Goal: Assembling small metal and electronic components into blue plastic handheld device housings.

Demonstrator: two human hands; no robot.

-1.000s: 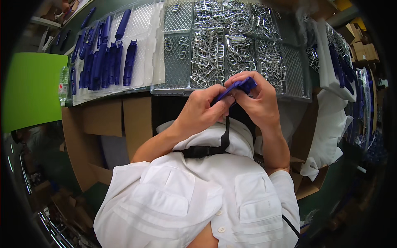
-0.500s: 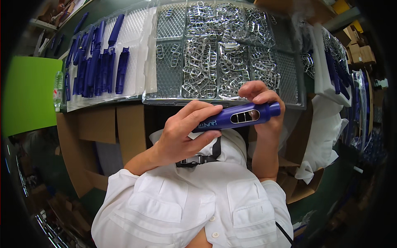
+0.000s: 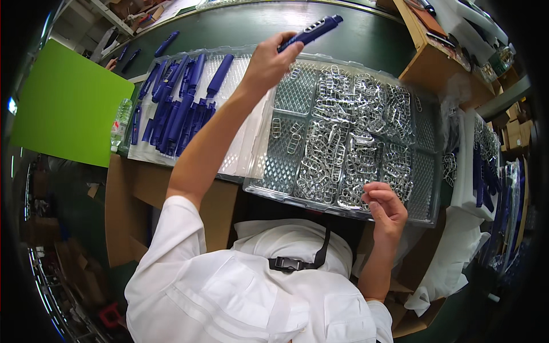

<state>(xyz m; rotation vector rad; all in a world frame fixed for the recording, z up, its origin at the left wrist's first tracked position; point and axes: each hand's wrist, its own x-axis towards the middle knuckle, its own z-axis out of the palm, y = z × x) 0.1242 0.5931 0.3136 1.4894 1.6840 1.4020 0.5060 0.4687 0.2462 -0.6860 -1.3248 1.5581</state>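
My left hand (image 3: 269, 64) is raised beyond the tray's far edge. It grips one end of a blue tubular plastic casing (image 3: 318, 31), which tilts up to the right and has a chrome oval frame set in its side. My right hand (image 3: 389, 207) is over the near right part of a clear compartment tray (image 3: 269, 184), fingers curled toward the thumb. Whatever its fingertips pinch, if anything, does not stand out against the shiny parts. Chrome oval frames (image 3: 323, 163) fill several compartments, and a few lie loose in the left ones.
Left of the tray, blue casings (image 3: 182, 117) lie on a clear plastic sheet. A water bottle (image 3: 120, 124) and a green board (image 3: 63, 103) stand farther left. Cardboard boxes (image 3: 214, 208) sit under the front edge. A wooden box (image 3: 426, 63) is at the back right.
My left hand has carried the casing from in front of my body up past the tray's far side. My right hand has let go of the casing and moved over the near compartments.
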